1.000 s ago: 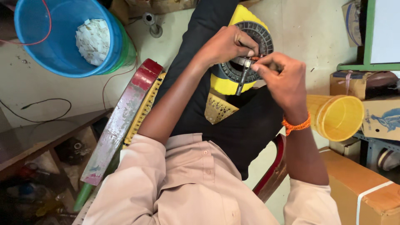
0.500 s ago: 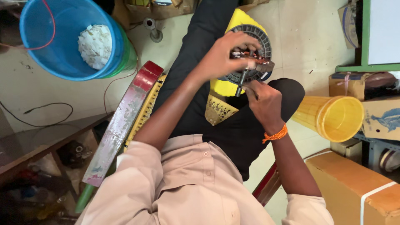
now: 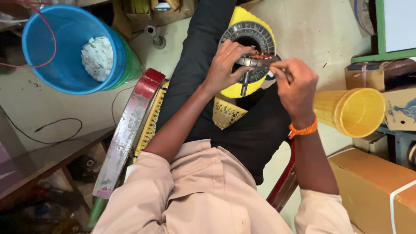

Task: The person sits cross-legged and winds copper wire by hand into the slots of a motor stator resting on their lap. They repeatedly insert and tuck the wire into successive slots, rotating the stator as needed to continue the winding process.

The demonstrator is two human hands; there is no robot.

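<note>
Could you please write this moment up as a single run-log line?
left hand: grips grey slotted ring | right hand: pinched at copper windings | ring over yellow disc, on lap | blue bucket left

Your left hand (image 3: 225,65) curls its fingers shut in a grip at arm's length over your lap, while your right hand (image 3: 294,89), wrist bent, pinches thumb to fingertips just beside it.

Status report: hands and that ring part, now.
Left hand grips metal piece across slotted ring. Right hand pinches at its end. Nothing blocking.
</note>
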